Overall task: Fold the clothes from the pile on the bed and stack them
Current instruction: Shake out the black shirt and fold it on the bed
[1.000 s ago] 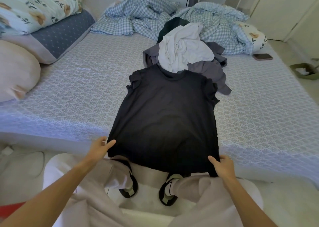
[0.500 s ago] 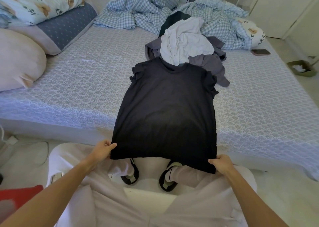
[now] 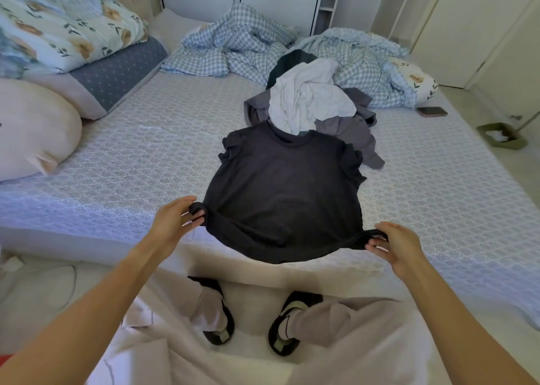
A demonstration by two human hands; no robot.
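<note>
A black short-sleeved top [image 3: 286,185] lies spread on the bed [image 3: 140,162], its collar toward the pile and its hem lifted off the near edge. My left hand [image 3: 175,221] pinches the hem's left corner. My right hand [image 3: 394,244] pinches the right corner. Behind the collar sits the clothes pile [image 3: 309,104]: a white garment on top, grey pieces under it, a dark green one at the back.
A crumpled blue checked duvet [image 3: 239,48] fills the far end of the bed. Pillows [image 3: 35,127] stack at the left. A phone [image 3: 432,111] lies at the bed's right edge. A dustpan [image 3: 501,136] sits on the floor to the right. My feet stand below the bed's edge.
Both hands have raised the hem corners and carried them forward over the bed. The hem no longer hangs down over the edge, and the camera has tilted up.
</note>
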